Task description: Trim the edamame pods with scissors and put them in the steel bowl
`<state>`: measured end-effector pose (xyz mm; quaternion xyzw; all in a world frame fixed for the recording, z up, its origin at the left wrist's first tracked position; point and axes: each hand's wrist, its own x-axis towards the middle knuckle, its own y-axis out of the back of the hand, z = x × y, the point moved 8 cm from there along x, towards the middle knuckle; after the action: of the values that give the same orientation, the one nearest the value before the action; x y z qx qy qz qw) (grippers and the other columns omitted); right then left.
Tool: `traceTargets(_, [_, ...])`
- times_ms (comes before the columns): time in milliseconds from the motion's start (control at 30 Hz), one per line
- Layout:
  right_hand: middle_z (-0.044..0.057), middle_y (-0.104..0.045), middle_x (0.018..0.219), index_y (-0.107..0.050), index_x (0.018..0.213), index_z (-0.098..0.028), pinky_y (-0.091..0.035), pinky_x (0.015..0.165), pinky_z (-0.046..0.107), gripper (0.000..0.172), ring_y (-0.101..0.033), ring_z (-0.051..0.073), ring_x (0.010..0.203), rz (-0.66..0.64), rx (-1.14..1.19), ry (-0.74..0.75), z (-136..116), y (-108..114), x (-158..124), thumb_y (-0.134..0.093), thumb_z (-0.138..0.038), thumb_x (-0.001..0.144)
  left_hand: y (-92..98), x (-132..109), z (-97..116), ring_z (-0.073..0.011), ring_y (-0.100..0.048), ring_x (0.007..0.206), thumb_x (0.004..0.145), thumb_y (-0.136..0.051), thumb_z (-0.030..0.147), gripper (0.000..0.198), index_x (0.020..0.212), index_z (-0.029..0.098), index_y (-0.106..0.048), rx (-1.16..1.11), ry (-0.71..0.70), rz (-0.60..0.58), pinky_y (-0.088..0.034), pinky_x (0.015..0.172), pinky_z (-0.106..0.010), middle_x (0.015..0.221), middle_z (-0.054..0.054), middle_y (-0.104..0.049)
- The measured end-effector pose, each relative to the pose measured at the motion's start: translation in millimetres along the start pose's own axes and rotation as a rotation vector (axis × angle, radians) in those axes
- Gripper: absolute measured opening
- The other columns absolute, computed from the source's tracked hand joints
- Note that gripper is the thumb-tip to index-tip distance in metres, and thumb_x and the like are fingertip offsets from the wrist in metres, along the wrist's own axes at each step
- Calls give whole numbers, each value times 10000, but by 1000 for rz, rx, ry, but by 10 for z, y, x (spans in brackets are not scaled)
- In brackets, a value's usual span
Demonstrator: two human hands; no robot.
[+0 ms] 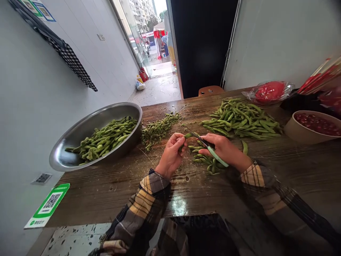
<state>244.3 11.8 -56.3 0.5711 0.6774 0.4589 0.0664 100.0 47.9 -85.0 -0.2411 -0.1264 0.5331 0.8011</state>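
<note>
My left hand pinches a green edamame pod between thumb and fingers; more green shows inside its curled fingers. In my right hand is a pair of scissors with pale green handles, their blades meeting the far end of the pod. Beneath the right hand lies a small group of pods on the wooden table. Behind it spreads a large pile of edamame pods. Cut-off tips form a heap beyond my left hand.
A steel basin at the left holds many pods. To the right stand a paper bowl of dark red pieces and a red bundle in clear plastic. A green QR code card is at the table's left edge. An open doorway lies beyond.
</note>
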Motion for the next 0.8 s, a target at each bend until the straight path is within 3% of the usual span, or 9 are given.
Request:
traceTargets(167, [117,-693,936,-667,1076,-146,-505,777,359,387,-651,254,867,4,-6,12,10,35,11,-661,-431,815,121,44,44,-36,-414,518,690,-756,211,254,849,160,-564,-65,3,66,-295,445,-143,644,41,-494])
traceTargets(267, [119,-702,965,-673,1080,-158,-508,806,382,389,-658,266,890,101,-23,-76,109,154,14,-653,-442,815,197,67,76,-45,-426,519,709,-732,236,229,798,167,-533,-96,2,117,-307,432,-149,649,38,-495])
traceTargets(400, [119,-711,1003,-675,1099,-166,-499,856,403,405,-658,280,953,229,-66,-166,208,308,0,-647,-452,814,237,86,5,-73,-511,572,743,-695,326,265,739,166,-483,-33,73,174,-422,502,-182,704,14,-545])
traceTargets(467, [115,-714,997,-671,1109,-164,-500,851,397,417,-659,277,948,233,-71,-159,206,315,5,-645,-458,814,208,104,-30,-86,-516,559,729,-710,327,275,739,169,-485,132,75,146,-438,519,-200,660,26,-532])
traceTargets(567, [114,-713,987,-667,1116,-160,-501,843,387,416,-658,272,941,180,-71,-137,187,255,17,-627,-456,828,150,143,-41,-76,-429,489,704,-718,250,192,793,171,-567,494,-2,65,-363,488,-187,574,57,-477])
traceTargets(700, [130,-705,1046,-661,1135,-158,-495,869,394,427,-650,284,992,172,-87,-137,187,218,12,-632,-448,823,75,177,19,-133,-525,704,654,-692,100,159,787,186,-701,989,-220,-22,-393,669,-216,723,-7,-604])
traceTargets(800, [149,-697,1076,-663,1131,-133,-493,876,393,438,-648,288,1005,175,-97,-135,189,212,9,-644,-437,815,41,179,16,-169,-535,765,664,-674,91,157,756,208,-724,1184,-283,-91,-385,722,-245,786,-36,-634])
